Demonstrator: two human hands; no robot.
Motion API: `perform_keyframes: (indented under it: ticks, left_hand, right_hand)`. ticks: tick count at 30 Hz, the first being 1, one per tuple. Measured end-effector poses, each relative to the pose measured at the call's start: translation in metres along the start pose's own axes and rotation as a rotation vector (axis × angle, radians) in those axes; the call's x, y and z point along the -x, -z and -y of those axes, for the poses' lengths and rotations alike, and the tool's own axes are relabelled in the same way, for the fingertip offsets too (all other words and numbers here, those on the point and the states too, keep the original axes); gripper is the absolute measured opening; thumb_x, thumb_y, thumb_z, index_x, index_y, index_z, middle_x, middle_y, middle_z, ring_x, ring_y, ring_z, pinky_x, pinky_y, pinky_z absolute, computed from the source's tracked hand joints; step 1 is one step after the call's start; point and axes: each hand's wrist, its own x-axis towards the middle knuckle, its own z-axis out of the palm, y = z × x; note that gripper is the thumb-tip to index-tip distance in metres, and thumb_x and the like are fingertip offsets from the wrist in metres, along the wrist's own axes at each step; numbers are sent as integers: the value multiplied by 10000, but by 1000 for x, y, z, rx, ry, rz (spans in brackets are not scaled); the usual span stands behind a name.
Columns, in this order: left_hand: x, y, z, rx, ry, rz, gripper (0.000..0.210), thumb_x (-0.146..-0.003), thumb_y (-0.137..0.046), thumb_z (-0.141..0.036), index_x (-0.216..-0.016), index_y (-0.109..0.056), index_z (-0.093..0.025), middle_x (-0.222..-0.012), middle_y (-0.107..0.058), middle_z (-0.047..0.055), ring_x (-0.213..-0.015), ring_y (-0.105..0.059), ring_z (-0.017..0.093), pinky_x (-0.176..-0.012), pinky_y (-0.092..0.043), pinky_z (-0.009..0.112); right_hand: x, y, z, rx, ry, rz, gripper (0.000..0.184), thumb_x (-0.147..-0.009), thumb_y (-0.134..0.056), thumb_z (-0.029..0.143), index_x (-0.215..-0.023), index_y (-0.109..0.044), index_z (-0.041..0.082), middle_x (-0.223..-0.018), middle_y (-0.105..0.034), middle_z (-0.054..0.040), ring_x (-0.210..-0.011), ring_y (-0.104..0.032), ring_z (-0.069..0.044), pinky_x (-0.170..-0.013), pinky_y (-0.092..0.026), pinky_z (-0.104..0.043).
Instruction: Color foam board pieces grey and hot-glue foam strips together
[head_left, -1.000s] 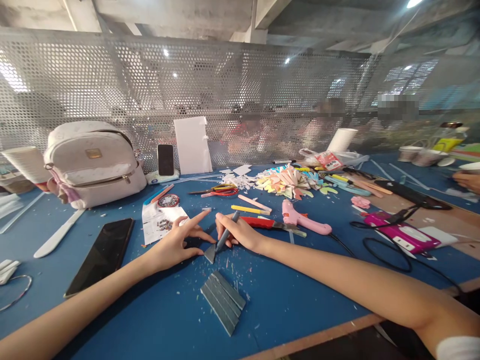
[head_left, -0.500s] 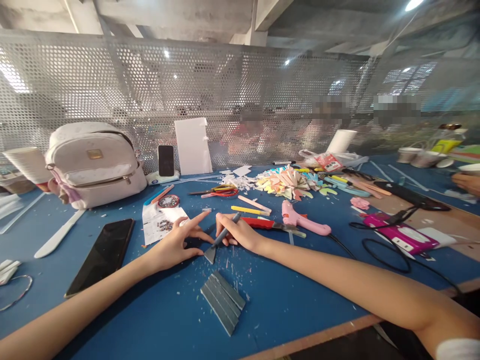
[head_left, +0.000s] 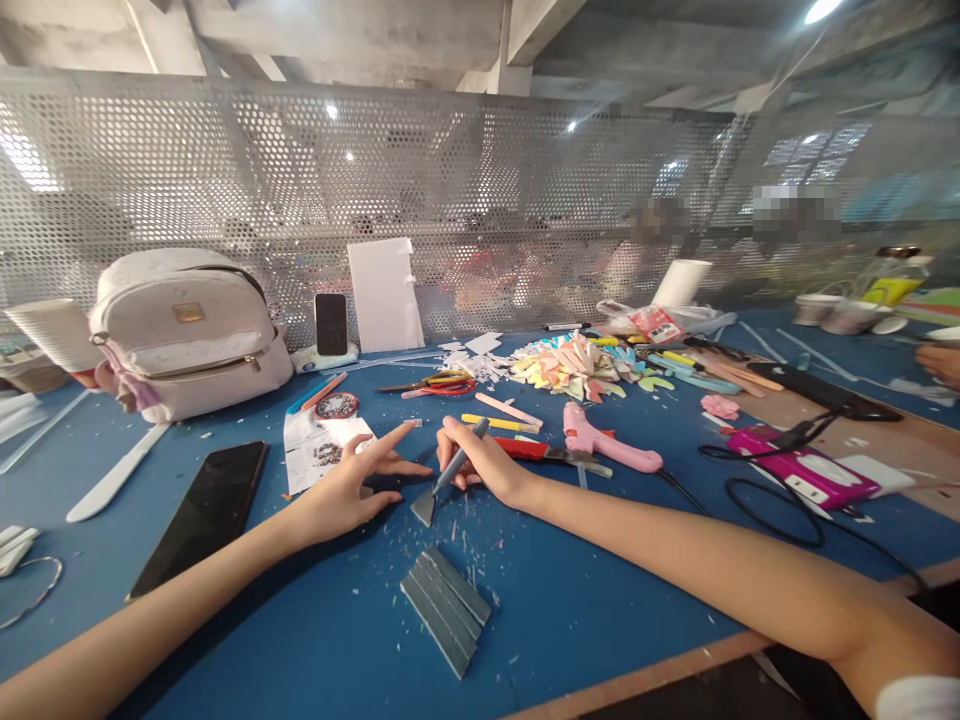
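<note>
My right hand (head_left: 484, 462) is closed around a slim grey-blue pen-like tool (head_left: 459, 457), tilted with its lower end beside a small dark grey triangular piece (head_left: 424, 506) on the table. I cannot tell whether the tip touches that piece. To the left, my left hand (head_left: 352, 490) hovers over the blue surface with fingers spread and nothing in them; its fingertips are a little apart from the triangular piece. Nearer to me lies a dark grey slab scored into several strips (head_left: 446, 610), with light crumbs scattered around it.
Left: a black phone (head_left: 202, 520), a white plastic knife (head_left: 120, 475) and a white backpack (head_left: 187, 335). Behind my hands: scissors (head_left: 435, 384) and a heap of coloured scraps (head_left: 574, 365). Right: red-handled pliers (head_left: 525, 448), a pink glue gun (head_left: 611, 440), a magenta power strip (head_left: 799, 470) with cables, and another person's hand (head_left: 941, 362).
My left hand has drawn slightly back from the triangular piece, its thumb now apart from it. My right hand with the pen-like tool has shifted a little up and right.
</note>
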Motion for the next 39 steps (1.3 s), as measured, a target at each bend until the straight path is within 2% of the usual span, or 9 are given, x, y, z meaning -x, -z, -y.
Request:
perform_keyframes:
  ticks: [3,7,10,15,20,27,32,39]
  left_hand:
    - [1,-3,0,-49,4,-55,704,-1005,-556,-392,-1598,-210,-233,-1284,-676,108,-1275,-577,304,-1187,-237,629]
    - [1,-14,-6,-145,39,-107,776,-951,-622,-567,-1564,-300,-218,-1189,-669,93,-1143,-637,306,-1179,-237,646]
    - [2,-23,-13,-202,90,-133,815,-923,-635,-614,-1552,-319,-203,-1135,-674,85,-1106,-645,309,-1170,-234,662]
    - [1,-33,-21,-261,121,-161,795,-931,-624,-600,-1546,-327,-193,-1125,-671,81,-1117,-633,311,-1170,-227,656]
    - [1,-29,-20,-252,126,-160,746,-961,-604,-556,-1551,-320,-199,-1129,-675,80,-1110,-643,303,-1162,-255,646]
    - [5,-22,-10,-187,111,-181,786,-939,-646,-486,-1572,-268,-215,-1135,-675,74,-1110,-639,303,-1165,-244,653]
    - [6,-24,-6,-140,152,-195,768,-941,-658,-481,-1563,-285,-228,-1178,-648,90,-1108,-635,302,-1036,-445,588]
    - [4,-20,-15,-102,201,-169,586,-961,-665,-421,-1462,-445,-209,-1166,-650,85,-1088,-645,278,-934,-539,502]
  right_hand:
    - [1,0,1,-28,8,-19,626,-925,-466,724,-616,-530,182,-472,-491,40,-399,-432,-81,-405,-246,-194]
    - [1,1,1,-54,18,-47,634,-914,-473,732,-604,-523,182,-479,-485,39,-397,-425,-77,-408,-252,-192]
    - [1,1,1,-65,24,-63,637,-891,-495,750,-608,-525,181,-488,-498,36,-402,-433,-74,-410,-254,-186]
    - [0,1,1,-70,37,-94,635,-895,-481,752,-616,-529,183,-499,-500,34,-411,-438,-78,-411,-258,-189]
    - [1,1,-1,-41,41,-110,640,-941,-432,734,-625,-526,184,-513,-499,40,-413,-446,-80,-418,-292,-201]
    - [3,2,-5,80,30,-90,509,-1034,-498,566,-748,-595,157,-581,-535,59,-471,-503,-89,-479,-431,-224]
    - [3,0,-7,143,46,-100,426,-1047,-525,493,-815,-617,148,-642,-566,50,-508,-531,-90,-517,-479,-233]
    - [4,-1,-7,216,114,-53,458,-1039,-528,512,-757,-598,157,-589,-527,65,-492,-514,-95,-532,-472,-244]
